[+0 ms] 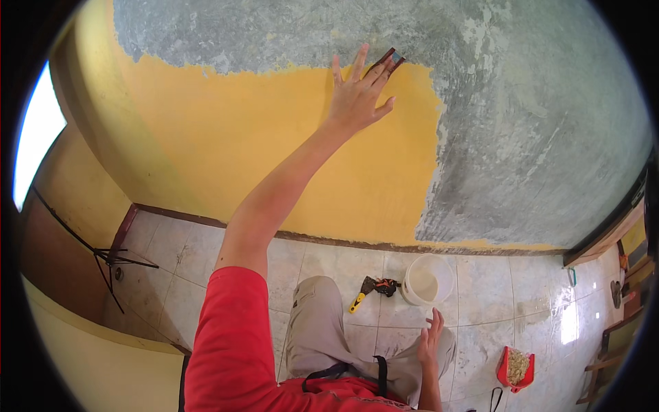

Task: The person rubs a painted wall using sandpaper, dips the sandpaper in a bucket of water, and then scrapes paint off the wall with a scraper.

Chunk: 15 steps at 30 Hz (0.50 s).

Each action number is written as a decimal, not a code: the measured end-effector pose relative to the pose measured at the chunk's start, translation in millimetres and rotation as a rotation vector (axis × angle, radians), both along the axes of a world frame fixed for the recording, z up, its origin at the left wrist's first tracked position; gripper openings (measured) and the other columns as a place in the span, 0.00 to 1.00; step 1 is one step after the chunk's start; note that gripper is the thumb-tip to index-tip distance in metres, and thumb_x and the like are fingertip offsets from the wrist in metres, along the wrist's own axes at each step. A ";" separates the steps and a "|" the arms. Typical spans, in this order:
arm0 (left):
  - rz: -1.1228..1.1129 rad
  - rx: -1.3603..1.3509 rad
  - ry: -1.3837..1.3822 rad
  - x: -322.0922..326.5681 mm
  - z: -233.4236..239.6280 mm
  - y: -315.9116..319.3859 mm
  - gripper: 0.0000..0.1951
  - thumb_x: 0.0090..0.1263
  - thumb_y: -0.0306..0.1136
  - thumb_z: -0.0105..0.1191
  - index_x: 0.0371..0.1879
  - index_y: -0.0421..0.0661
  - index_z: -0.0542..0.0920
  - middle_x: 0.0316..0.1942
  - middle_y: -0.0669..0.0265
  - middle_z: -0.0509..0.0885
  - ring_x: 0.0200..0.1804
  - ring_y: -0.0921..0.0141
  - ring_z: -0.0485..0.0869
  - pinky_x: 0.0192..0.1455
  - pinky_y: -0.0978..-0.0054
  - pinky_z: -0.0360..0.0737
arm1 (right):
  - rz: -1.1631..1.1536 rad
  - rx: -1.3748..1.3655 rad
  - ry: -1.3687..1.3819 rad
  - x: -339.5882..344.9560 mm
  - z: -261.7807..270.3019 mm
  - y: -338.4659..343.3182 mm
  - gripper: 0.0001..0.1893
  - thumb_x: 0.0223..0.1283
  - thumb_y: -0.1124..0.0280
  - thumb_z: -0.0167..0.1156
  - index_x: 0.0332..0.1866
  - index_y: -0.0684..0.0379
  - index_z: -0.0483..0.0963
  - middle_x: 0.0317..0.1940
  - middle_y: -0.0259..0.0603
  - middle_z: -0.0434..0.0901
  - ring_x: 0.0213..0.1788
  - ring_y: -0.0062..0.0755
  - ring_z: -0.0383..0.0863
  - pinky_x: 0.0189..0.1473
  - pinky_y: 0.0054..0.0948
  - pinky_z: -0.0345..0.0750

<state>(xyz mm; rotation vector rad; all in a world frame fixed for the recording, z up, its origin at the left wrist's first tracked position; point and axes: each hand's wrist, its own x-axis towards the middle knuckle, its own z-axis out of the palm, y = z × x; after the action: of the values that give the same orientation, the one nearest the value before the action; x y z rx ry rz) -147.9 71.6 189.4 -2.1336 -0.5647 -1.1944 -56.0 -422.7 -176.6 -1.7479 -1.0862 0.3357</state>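
Observation:
High on the wall, my left hand (355,100) lies with spread fingers over a small brown folded piece of what looks like sandpaper (396,57). Two fingers press it flat where yellow paint (288,134) meets bare grey plaster (515,129). My right hand (431,340) rests by my bent right knee, holding nothing, its fingers slightly apart. Just beyond it stands a white plastic bucket (405,289). Left of the bucket, a putty knife with a yellow handle (356,303) lies on the tiles beside a dark bundle with orange bits (387,287).
A red dustpan (502,368) holding pale debris sits on the tiled floor (484,293) at the right, near a black strap loop (496,397). Black tripod-like legs (109,257) stand at the left. A dark baseboard (329,241) edges the wall; wooden furniture (600,360) is at far right.

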 end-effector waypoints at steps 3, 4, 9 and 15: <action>-0.054 0.010 0.021 6.7 7.7 1.1 0.36 0.71 0.57 0.53 0.76 0.53 0.68 0.78 0.79 0.66 0.85 0.57 0.43 0.70 0.16 0.40 | -0.088 -0.158 -0.116 22.7 -24.2 -2.1 0.35 0.73 0.55 0.49 0.79 0.62 0.54 0.75 0.62 0.55 0.74 0.63 0.61 0.74 0.50 0.62; -0.043 0.037 -0.025 12.8 17.0 1.1 0.36 0.71 0.57 0.53 0.76 0.53 0.67 0.78 0.78 0.65 0.85 0.57 0.43 0.70 0.16 0.40 | -0.089 -0.162 -0.115 23.5 -24.5 -1.2 0.35 0.73 0.55 0.49 0.79 0.62 0.54 0.75 0.62 0.55 0.74 0.63 0.61 0.74 0.50 0.62; 0.033 0.121 -0.088 36.4 39.7 15.1 0.40 0.68 0.58 0.56 0.77 0.55 0.65 0.77 0.78 0.66 0.84 0.56 0.46 0.70 0.17 0.42 | -0.171 -0.314 -0.098 14.3 -17.0 1.3 0.35 0.71 0.58 0.51 0.79 0.61 0.54 0.76 0.64 0.55 0.77 0.66 0.56 0.77 0.52 0.56; 0.015 0.030 -0.229 -1.4 35.9 6.5 0.37 0.67 0.55 0.56 0.75 0.55 0.69 0.77 0.78 0.66 0.84 0.56 0.47 0.71 0.17 0.41 | -0.224 -0.175 -0.218 7.2 0.9 -14.1 0.38 0.70 0.53 0.52 0.80 0.60 0.53 0.78 0.63 0.53 0.78 0.65 0.55 0.77 0.52 0.55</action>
<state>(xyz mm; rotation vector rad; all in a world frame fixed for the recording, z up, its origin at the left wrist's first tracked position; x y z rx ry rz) -149.4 78.0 225.3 -1.9767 -0.6563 -1.4402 -48.8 -436.8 -175.7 -2.0789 -1.0240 0.1043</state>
